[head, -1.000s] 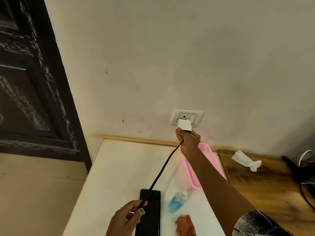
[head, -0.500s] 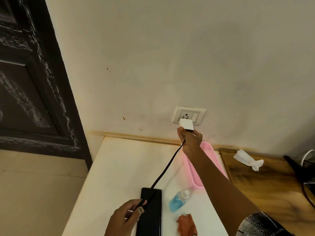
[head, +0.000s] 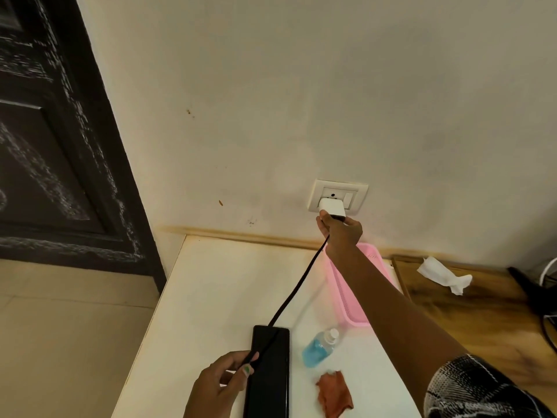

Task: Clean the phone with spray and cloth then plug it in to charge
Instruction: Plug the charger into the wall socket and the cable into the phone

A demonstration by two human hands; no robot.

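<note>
A white cube-shaped charger adapter [head: 331, 207] is being gripped between the curled fingers of the right hand [head: 342, 232] and is being held against the white wall socket plate [head: 360, 191]; whether its pins are fully seated cannot be told. A black charging cable [head: 297, 292] is running from just under those fingertips down to the left hand [head: 221, 384], where it is being pinched between thumb and curled fingers [head: 245, 369]. The flat black rectangular phone [head: 268, 372], the object of the task, is lying face up on the white tabletop [head: 217, 297], touching the left fingertips on their right side; the cable is crossing its upper end, and whether the connector is in its port is hidden. A small clear spray bottle of blue liquid [head: 319, 346] is lying on its side just beyond the phone from the left fingers, and a crumpled rust-orange cloth [head: 334, 393] is resting near it, neither being held. A pink plastic basket [head: 349, 300] is standing below the right forearm. The cleaning stage is judged complete, since both cleaning items are lying aside; the seating of the adapter, and possibly the switching of the socket, are judged to be remaining.
</note>
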